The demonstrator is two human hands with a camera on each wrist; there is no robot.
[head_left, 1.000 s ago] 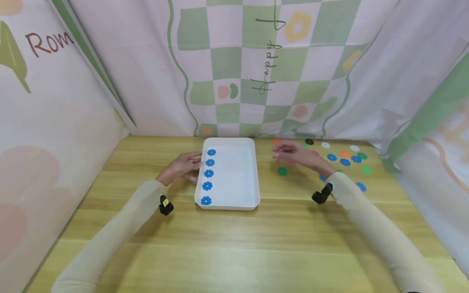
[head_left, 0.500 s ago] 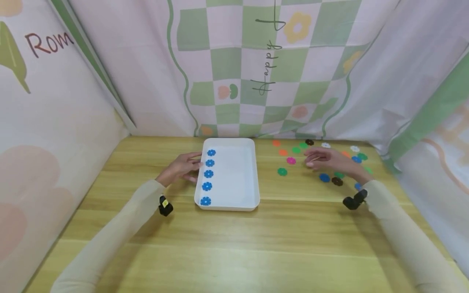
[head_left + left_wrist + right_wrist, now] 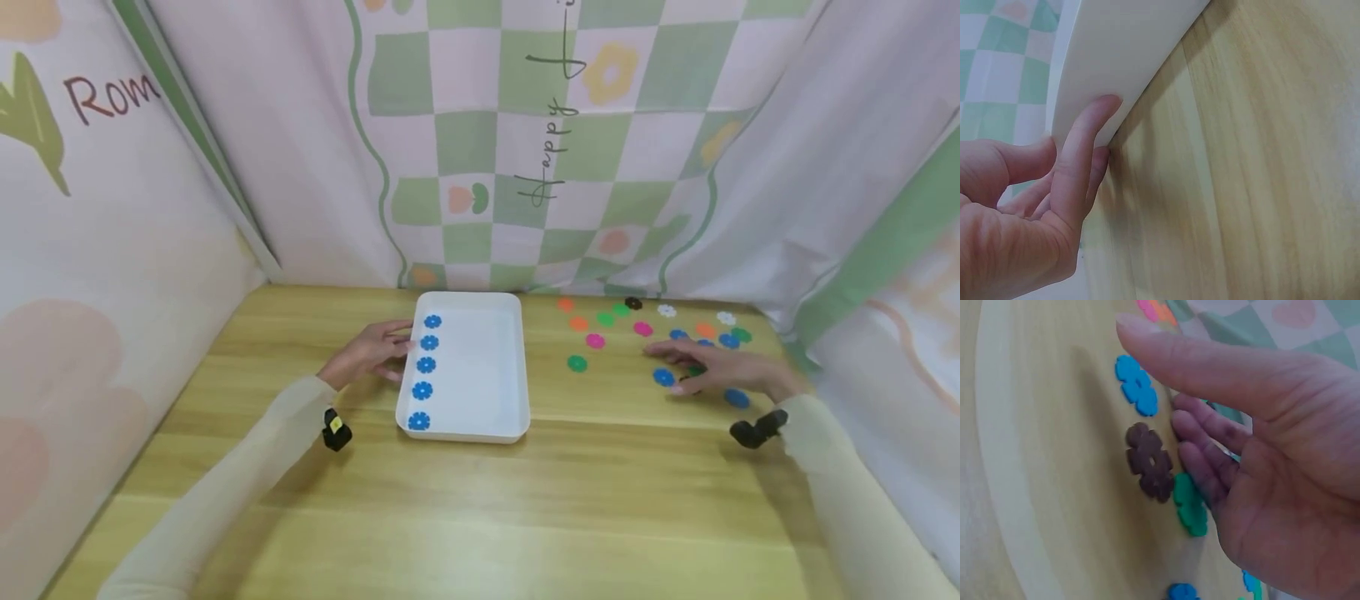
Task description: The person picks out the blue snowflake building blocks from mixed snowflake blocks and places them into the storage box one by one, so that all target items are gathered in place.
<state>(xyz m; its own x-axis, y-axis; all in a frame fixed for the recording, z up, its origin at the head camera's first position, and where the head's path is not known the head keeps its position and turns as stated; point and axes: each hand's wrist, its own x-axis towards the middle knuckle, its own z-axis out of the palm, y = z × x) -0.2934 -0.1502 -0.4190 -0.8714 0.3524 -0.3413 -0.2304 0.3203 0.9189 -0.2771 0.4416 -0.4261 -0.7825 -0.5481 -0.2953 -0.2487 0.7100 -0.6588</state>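
Note:
My left hand (image 3: pixel 369 353) rests against the left side of a white rectangular tray (image 3: pixel 527 383). In the left wrist view, the thumb tip meets the tray's rim and a finger (image 3: pixel 1075 159) touches its outer wall. Several blue flower-shaped discs form a column along the tray's left side, among them a middle blue disc (image 3: pixel 426 365). My right hand (image 3: pixel 723 371) hovers above loose discs on the right, fingers loosely bent and thumb apart, holding nothing. Below it in the right wrist view lie a blue disc (image 3: pixel 1137 385), a brown disc (image 3: pixel 1149 462) and a green disc (image 3: pixel 1190 505).
The wooden table (image 3: pixel 480 517) runs up to a checked curtain (image 3: pixel 517 167) behind. More discs in orange, pink, green, white and brown lie scattered right of the tray, including a near green disc (image 3: pixel 577 363). Curtains also hang at both sides.
My right hand has moved right, from near the tray to over the blue and brown discs, and its thumb and fingers have spread. The left hand stays at the tray. The head view has tilted slightly.

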